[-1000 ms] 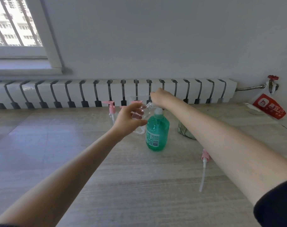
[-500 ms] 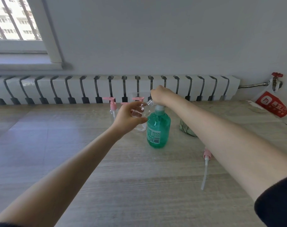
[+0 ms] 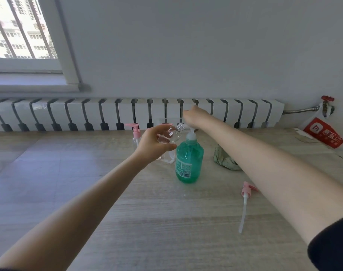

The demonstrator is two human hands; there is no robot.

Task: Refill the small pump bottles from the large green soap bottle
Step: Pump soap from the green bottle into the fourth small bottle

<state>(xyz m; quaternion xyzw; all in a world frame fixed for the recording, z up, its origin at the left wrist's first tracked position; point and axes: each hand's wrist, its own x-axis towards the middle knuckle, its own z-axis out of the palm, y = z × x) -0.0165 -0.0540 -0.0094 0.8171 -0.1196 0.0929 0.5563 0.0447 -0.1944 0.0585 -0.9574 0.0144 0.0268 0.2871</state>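
The large green soap bottle (image 3: pixel 189 163) stands upright in the middle of the wooden surface, white pump on top. My right hand (image 3: pixel 194 115) rests on that pump head from above; its fingers are hidden behind the hand. My left hand (image 3: pixel 153 144) grips a small clear bottle (image 3: pixel 171 134), tilted, with its open neck next to the green bottle's pump nozzle. A second clear bottle (image 3: pixel 168 158) stands behind my left hand. Another small bottle with a pink pump (image 3: pixel 135 136) stands at the left. A loose pink pump with its white tube (image 3: pixel 245 200) lies to the right.
A crumpled green cloth (image 3: pixel 224 159) lies right of the green bottle, partly under my right arm. A white radiator (image 3: pixel 108 114) runs along the wall behind. A red-and-white bag (image 3: pixel 323 133) hangs under a red valve at the far right.
The view has tilted slightly. Both hands stay at the green bottle's pump, and the tilted small bottle stays at the nozzle.
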